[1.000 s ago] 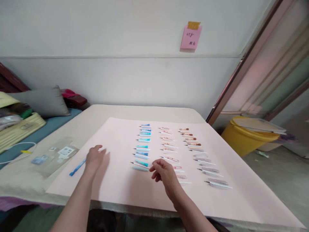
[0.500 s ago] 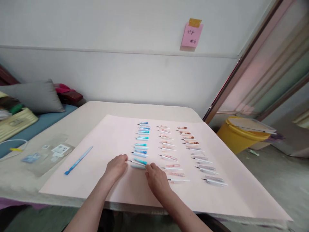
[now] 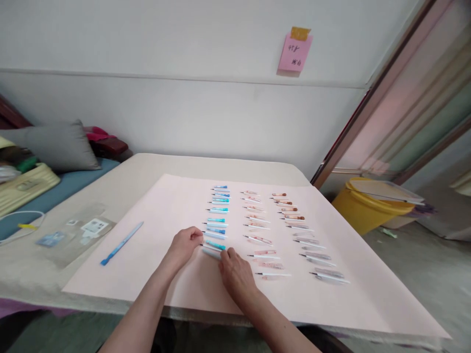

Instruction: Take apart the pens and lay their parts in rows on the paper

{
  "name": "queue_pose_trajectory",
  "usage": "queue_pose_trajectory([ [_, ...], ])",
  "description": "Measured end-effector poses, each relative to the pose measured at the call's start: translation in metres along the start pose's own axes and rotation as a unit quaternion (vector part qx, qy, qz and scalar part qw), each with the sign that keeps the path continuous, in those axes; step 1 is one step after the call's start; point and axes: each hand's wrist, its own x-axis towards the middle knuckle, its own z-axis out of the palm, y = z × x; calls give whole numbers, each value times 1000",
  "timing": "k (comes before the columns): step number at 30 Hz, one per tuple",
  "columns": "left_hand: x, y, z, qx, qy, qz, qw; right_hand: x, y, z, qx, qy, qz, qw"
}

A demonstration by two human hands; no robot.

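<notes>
Three columns of small pens and caps lie on a pink sheet [image 3: 165, 215]: a blue column [image 3: 218, 211], a pink-orange column [image 3: 255, 225] and a brown-to-grey column [image 3: 301, 230]. My left hand [image 3: 185, 243] pinches the left end of the nearest pale blue piece [image 3: 211, 252] at the bottom of the blue column. My right hand [image 3: 235, 272] has its fingertips closed on the right end of the same piece. A loose blue pen [image 3: 121, 243] lies on the sheet to the left, away from both hands.
The sheet covers a beige table [image 3: 147, 169] against a white wall with a pink sticky note [image 3: 294, 51]. Clear plastic packets [image 3: 73, 233] lie at the table's left. A bench with a grey cushion [image 3: 55, 147] stands further left; a yellow bucket [image 3: 368, 208] sits on the floor at right.
My left hand came right from beside the loose blue pen to the bottom of the blue column. Both hands closed onto the nearest pale blue piece. The camera shifted slightly.
</notes>
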Motion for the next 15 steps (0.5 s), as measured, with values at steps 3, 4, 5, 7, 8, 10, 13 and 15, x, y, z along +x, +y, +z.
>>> queue_pose_trajectory([
  [3,-4,6,4,-233,37,-55,970,2,0,3,-1,-17,-1,1000],
  [4,-5,6,6,-297,56,-69,951,3,0,3,0,-24,-2,1000],
  [5,-7,5,7,-352,75,-81,929,4,0,3,1,-28,-2,1000],
  [7,-9,1,11,-441,99,-108,886,4,0,3,7,-31,-1,1000],
  [8,-11,-1,13,-473,107,-126,866,4,0,2,10,-30,1,999],
  [10,-14,-3,20,-509,119,-160,837,4,0,1,16,-32,4,999],
  [13,-17,-3,29,-512,126,-180,830,4,0,0,12,-38,0,999],
  [15,-19,-1,32,-509,130,-181,832,4,-1,1,8,-39,-9,999],
])
